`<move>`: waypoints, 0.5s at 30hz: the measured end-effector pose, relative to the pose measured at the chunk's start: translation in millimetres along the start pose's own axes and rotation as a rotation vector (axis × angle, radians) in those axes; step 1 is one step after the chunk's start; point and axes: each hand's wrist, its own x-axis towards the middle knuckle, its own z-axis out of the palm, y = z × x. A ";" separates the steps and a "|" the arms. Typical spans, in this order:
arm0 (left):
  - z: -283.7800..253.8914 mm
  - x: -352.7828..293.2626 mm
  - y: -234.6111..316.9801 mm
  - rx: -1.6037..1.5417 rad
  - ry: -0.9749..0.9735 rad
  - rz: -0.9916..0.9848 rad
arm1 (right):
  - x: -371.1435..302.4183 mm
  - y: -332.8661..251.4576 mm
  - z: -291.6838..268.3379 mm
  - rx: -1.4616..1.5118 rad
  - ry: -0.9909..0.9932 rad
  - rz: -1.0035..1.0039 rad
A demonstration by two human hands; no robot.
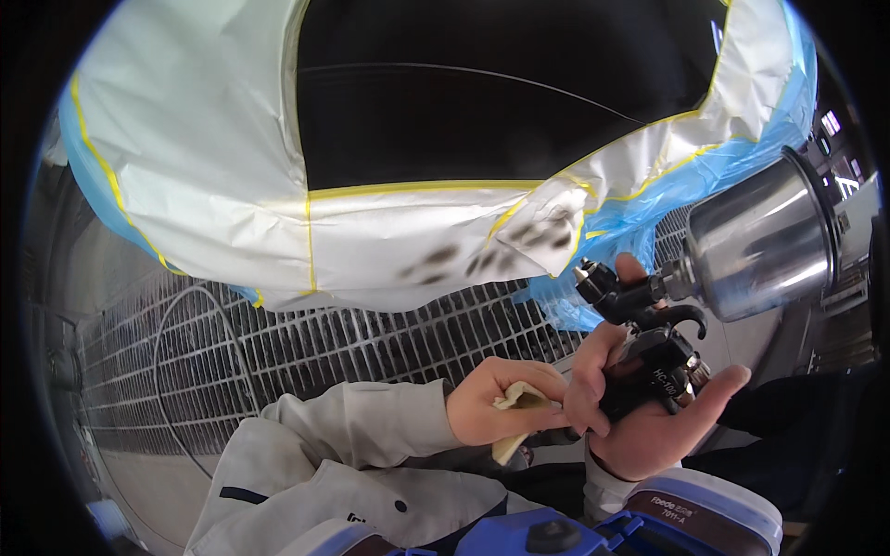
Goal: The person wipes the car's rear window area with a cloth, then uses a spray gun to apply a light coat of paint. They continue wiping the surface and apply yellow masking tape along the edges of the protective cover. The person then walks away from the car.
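Observation:
My right hand (649,440) is wrapped round a black spray gun (644,357) with a shiny metal cup (765,246) tilted toward the upper right. Its nozzle points to the upper left, at the papered edge of a dark glossy panel (501,120). Between the fingers of my left hand (505,398) is a folded cream cloth (514,403). That hand's fingertips meet the right hand's fingers beside the gun's handle, and what they touch there is partly hidden.
White masking paper (204,176), yellow tape (417,185) and blue film (640,218) surround the panel. Dark spray spots (538,236) mark the paper. Below lies a metal floor grate (399,347) with a thin hose (158,343) looped over it. A blue respirator (547,533) fills the lower edge.

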 end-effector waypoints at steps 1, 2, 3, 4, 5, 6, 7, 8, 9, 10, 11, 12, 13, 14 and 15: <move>-0.6 2.4 -1.2 -0.028 0.011 0.006 | 3.7 2.3 1.1 -0.052 0.013 -0.021; -2.2 4.3 -1.8 -0.019 0.041 0.005 | 7.5 2.9 1.5 -0.098 -0.007 -0.048; -3.2 6.6 -2.6 -0.010 0.066 0.004 | 9.1 3.8 2.7 -0.128 0.008 -0.070; -6.2 8.0 -2.2 -0.003 0.053 -0.002 | 10.8 4.4 3.8 -0.136 -0.003 -0.086; -8.4 9.3 -2.2 0.023 0.044 0.040 | 12.1 5.4 5.3 -0.156 0.000 -0.105; -11.5 10.1 -1.8 0.045 0.001 0.079 | 12.8 5.3 6.5 -0.188 0.009 -0.125; -14.2 10.4 -1.5 0.044 -0.020 0.131 | 14.1 6.5 8.5 -0.174 -0.027 -0.141; -16.2 10.7 -1.4 0.064 -0.020 0.147 | 15.2 7.5 11.0 -0.103 -0.102 -0.119; -17.7 10.6 -1.2 0.061 -0.001 0.169 | 16.9 8.4 14.1 -0.153 -0.118 -0.156; -18.9 10.5 -1.2 0.067 0.005 0.188 | 17.6 9.8 18.1 -0.166 -0.123 -0.178; -20.1 10.4 -0.9 0.062 0.012 0.212 | 18.5 10.2 22.4 -0.174 -0.168 -0.182; -20.1 10.0 -1.1 0.066 0.010 0.234 | 19.2 10.6 27.0 -0.176 -0.195 -0.195; -21.2 9.7 -0.2 0.078 0.006 0.252 | 20.0 10.6 31.9 -0.209 -0.185 -0.227; -20.8 9.4 0.5 0.075 0.054 0.317 | 20.7 10.4 36.9 -0.224 -0.198 -0.237; -21.7 8.8 2.5 0.104 0.062 0.332 | 20.9 10.8 42.3 -0.213 -0.195 -0.236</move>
